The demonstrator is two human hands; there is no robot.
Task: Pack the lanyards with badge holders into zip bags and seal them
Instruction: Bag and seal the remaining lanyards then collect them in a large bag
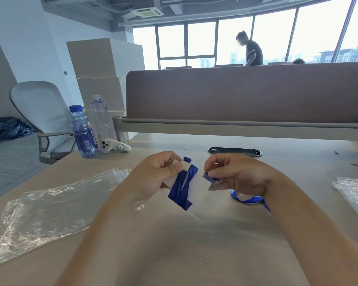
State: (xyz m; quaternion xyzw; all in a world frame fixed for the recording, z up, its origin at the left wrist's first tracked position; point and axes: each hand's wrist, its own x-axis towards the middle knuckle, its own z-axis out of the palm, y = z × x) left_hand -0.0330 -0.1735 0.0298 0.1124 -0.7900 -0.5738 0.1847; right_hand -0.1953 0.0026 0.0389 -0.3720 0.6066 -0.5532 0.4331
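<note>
In the middle of the frame, the left hand (157,174) pinches one side of a clear zip bag (201,179). The right hand (236,172) pinches the other side. The blue lanyard (182,186) is partly inside, with a loop hanging out. Empty bags (50,203) lie at the lower left.

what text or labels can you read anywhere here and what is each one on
"Hole" (uncertain): small letters on the white controller.
Blue bottle label: white lettering, too blurred to read.
Black desk grommet: small mark, too small to read.
No other text shows.
</note>
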